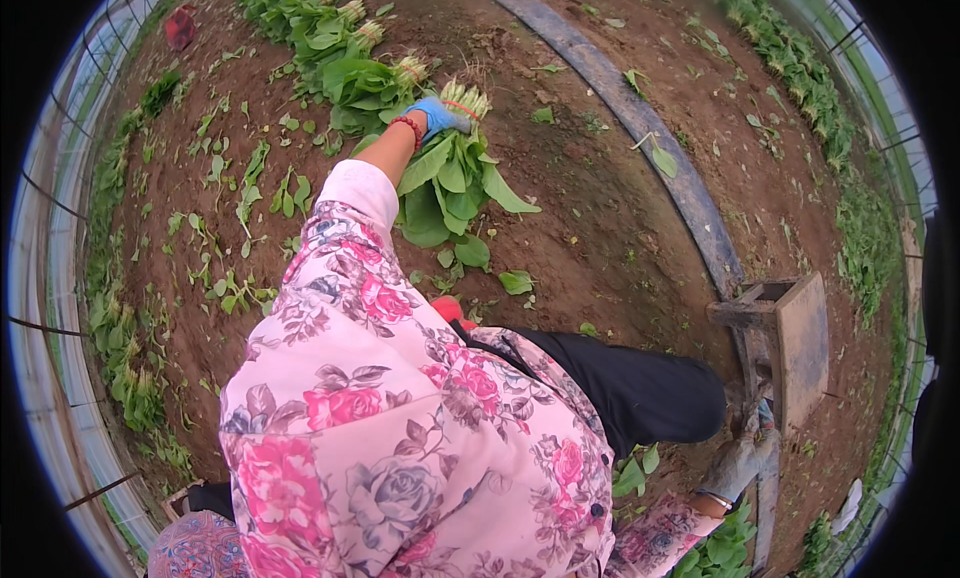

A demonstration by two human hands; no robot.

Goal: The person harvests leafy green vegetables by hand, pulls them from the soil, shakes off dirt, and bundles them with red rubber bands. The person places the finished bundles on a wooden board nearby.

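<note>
My left hand [442, 118], in a blue and grey glove with a red bead bracelet at the wrist, grips a bundle of leafy greens [450, 180]. A red band ties its pale stems, and roots show at the top. Just beyond it, several similar bundles [360, 75] lie in a row on the soil. At the lower right my right hand [731, 465], in a dirty grey glove, holds the leg of a small wooden stool [802, 345], tipped on its side. Some of its fingers are hidden. Loose leaves [634, 474] lie between my bent knee and right sleeve.
A dark flat strip [637, 105] curves along the brown soil [615, 240]. More greens [802, 75] line the far right, and others [135, 383] the left. Hooped plastic walls stand on both sides. A red object [180, 28] lies upper left; paisley cloth [196, 546] shows lower left.
</note>
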